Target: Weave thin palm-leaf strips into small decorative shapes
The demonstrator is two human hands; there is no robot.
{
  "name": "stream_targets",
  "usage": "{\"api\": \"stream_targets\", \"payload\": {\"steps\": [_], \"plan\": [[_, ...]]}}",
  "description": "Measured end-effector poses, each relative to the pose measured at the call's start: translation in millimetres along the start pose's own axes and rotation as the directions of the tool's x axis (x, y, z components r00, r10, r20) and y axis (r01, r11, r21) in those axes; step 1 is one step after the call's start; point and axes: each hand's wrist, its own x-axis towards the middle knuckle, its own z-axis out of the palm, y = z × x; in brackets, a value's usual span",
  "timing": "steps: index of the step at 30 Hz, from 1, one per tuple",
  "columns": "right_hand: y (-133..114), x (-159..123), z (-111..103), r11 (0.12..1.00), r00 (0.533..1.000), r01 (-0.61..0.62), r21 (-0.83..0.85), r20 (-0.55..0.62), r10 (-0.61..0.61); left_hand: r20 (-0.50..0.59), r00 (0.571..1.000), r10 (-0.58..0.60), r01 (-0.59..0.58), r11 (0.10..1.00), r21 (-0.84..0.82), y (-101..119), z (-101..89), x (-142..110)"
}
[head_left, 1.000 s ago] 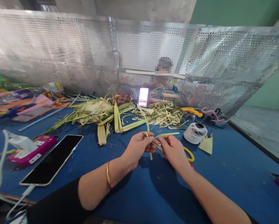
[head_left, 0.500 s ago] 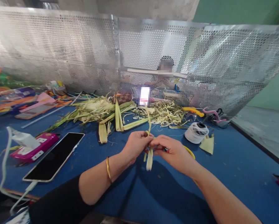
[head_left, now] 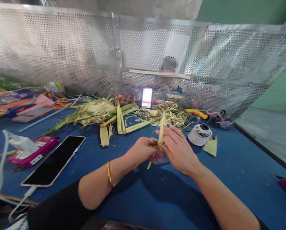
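Between my hands is a pale green leaf strip (head_left: 161, 129), its wide end pointing up and a narrow end hanging below. My left hand (head_left: 146, 150) pinches it low down, fingers closed. My right hand (head_left: 177, 147) closes on the strip from the right, thumb and fingers against it. Part of the strip is hidden behind the fingers. Beyond the hands lies a heap of pale shredded leaf scraps (head_left: 173, 116). To the left of that is a pile of longer leaf strips (head_left: 97, 111), with a folded leaf piece (head_left: 120, 119) at its front.
A white thread spool (head_left: 199, 134) and a leaf scrap (head_left: 210, 147) lie to the right. At left are a black-screened phone (head_left: 54, 159) and a magenta power strip (head_left: 34, 151) with a cable. A perforated metal screen (head_left: 85, 54) closes off the back, with a person behind it.
The strip's wide end, which hung below my fingers, now points upward. My right hand has turned and risen along it; my left hand still holds near the same spot.
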Motion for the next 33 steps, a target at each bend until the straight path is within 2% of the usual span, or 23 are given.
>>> {"api": "stream_targets", "payload": {"steps": [4,8,11,15,20,26,28,30,31,33], "plan": [[0,0,2,0.996,0.999,-0.036,-0.080,-0.030,0.033,0.040,0.999,-0.035,0.036,0.999,-0.014,3,-1.4,-2],[-2,0,4,0.976,0.975,-0.216,0.003,-0.043,0.216,0.086,0.995,-0.057,0.063,0.996,-0.068,5,-3.7,-4],[-3,-1,6,0.907,0.914,-0.403,0.123,0.002,0.406,0.111,0.993,-0.045,0.054,0.996,-0.071,4,-3.5,-4],[-3,-1,8,0.776,0.819,-0.570,0.270,0.111,0.563,0.034,0.999,-0.011,0.013,0.999,-0.042,2,-0.2,-3],[-3,1,9,0.662,0.760,-0.641,0.388,0.202,0.618,-0.060,0.998,0.010,-0.011,1.000,-0.025,1,2.8,-2],[-2,1,9,0.644,0.756,-0.640,0.419,0.194,0.625,-0.117,0.992,0.047,-0.050,0.999,-0.020,-2,4.2,-2],[0,2,7,0.562,0.717,-0.666,0.490,0.214,0.664,-0.125,0.991,0.038,-0.044,0.998,-0.048,-2,3.0,-1],[3,2,3,0.413,0.668,-0.679,0.607,0.277,0.690,-0.125,0.992,0.015,-0.027,0.995,-0.095,-2,0.4,0],[5,2,1,0.337,0.658,-0.668,0.664,0.314,0.685,-0.126,0.992,0.003,-0.019,0.992,-0.122,-2,-1.2,1],[7,2,-6,0.221,0.669,-0.635,0.740,0.383,0.637,-0.135,0.991,-0.012,-0.011,0.985,-0.172,-2,-4.2,2]]}}
